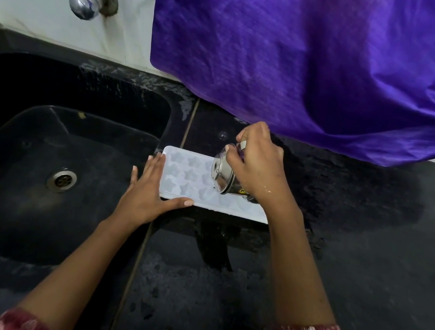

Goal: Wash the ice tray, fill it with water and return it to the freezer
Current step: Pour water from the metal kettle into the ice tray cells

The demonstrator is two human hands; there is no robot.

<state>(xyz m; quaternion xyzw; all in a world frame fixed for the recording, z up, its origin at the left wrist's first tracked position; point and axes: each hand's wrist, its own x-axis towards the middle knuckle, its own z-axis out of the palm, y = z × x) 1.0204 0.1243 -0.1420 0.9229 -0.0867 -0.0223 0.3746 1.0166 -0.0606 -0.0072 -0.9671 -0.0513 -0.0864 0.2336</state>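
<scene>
Ice tray: lies flat on the wet black table, cavities up, just right of the sink. Its left short end sits at the sink's rim.

Orientation: the long axis runs left to right across your view, with the right end dipping slightly toward you. The star-shaped cavities open upward. The right end is hidden under your wrist.

Left hand: spread flat with fingers straight. The fingertips press the tray's left end and the thumb lies along its near edge. It steadies the tray and grips nothing.

Right hand: fingers are wrapped round a steel cup, which is tipped well over above the middle of the tray. No stream is visible, so you cannot tell how full the cavities are.

Risks, as judged from here:
- The cup is steeply tilted. A fast pour would flood the shallow cavities and run over onto a table that is already wet
- The table looks slick and the tray sits right at the sink's edge. A sideways nudge from your left hand could slide it over the rim
- Your right wrist hangs low over the far cavities and could knock the tray or block your view of the fill level
- A brim-full tray will slosh on the way to the freezer, so stop short of the top
</scene>
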